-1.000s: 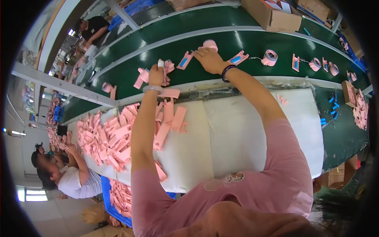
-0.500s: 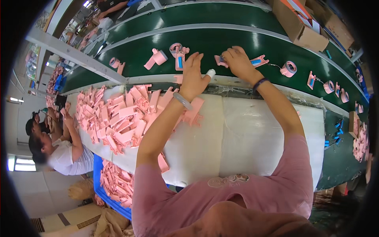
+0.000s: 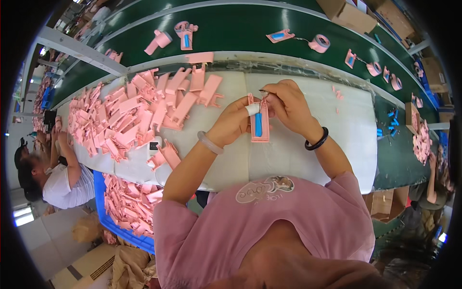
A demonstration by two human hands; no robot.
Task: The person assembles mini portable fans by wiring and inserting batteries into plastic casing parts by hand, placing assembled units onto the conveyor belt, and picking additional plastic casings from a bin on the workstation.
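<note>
Holding, left hand (image 3: 235, 121): closed round the left side of the pink case (image 3: 260, 140), white-wrapped thumb pressing near its top!
Right hand (image 3: 287, 106): thumb and fingertips pinched together at the case's upper end, on a thin dark bit (image 3: 263, 91) too small to make out.
Pink case: right there, just right of mid-frame, over the worktop (image 3: 298, 156), blue battery (image 3: 258, 125) lying inside.
Pink pile (image 3: 139, 106): heaped on the worktop, left of frame.
Green belt (image 3: 231, 33): carrying more pink pieces (image 3: 153, 45) across the top.
</note>
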